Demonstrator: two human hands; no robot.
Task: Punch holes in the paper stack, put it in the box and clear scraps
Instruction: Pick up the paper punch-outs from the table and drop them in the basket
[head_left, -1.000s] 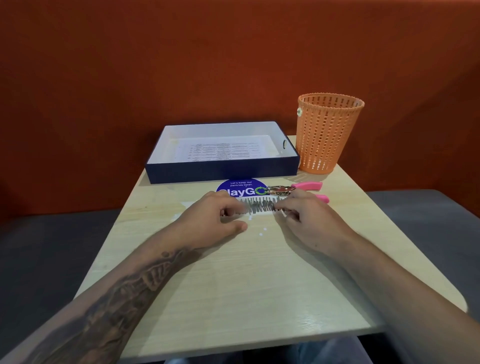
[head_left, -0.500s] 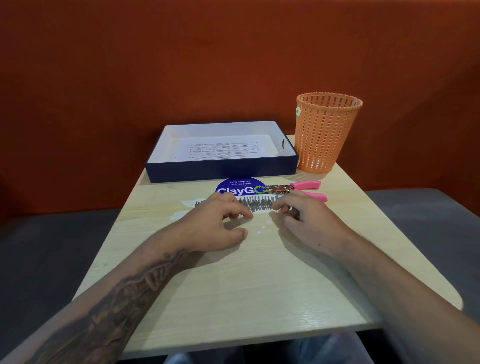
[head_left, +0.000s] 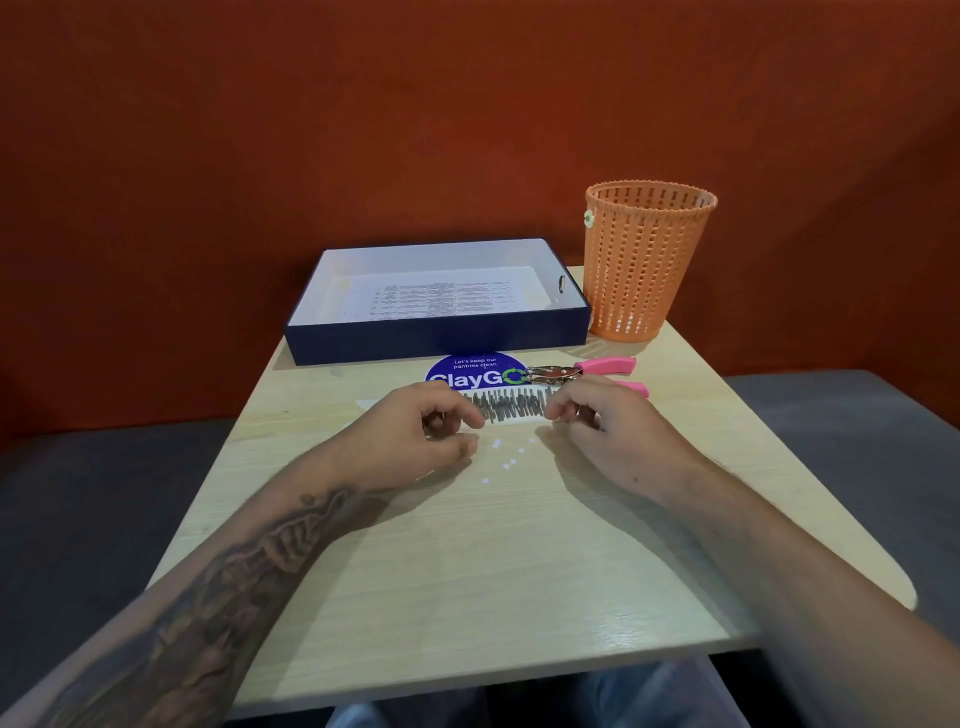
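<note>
A white paper strip (head_left: 514, 408) with dark scribbles lies flat on the table in front of the blue round sticker. My left hand (head_left: 423, 441) rests over its left part, fingers curled, index tip and thumb pinched on it. My right hand (head_left: 602, 434) pinches the strip's right end with its fingertips. Several small white punched dots (head_left: 506, 462) lie scattered on the wood between my hands. The printed paper stack (head_left: 441, 299) lies inside the dark blue box (head_left: 441, 338). A pink-handled hole punch (head_left: 582, 371) lies just beyond my right hand.
An orange slotted basket (head_left: 647, 260) stands at the back right corner, next to the box. The table (head_left: 467, 571) ends at a near edge over my knees. Grey bench seats lie on both sides, and an orange wall stands behind.
Both hands slid a little toward me and apart along the strip, uncovering more of its scribbled middle and the white dots between them.
</note>
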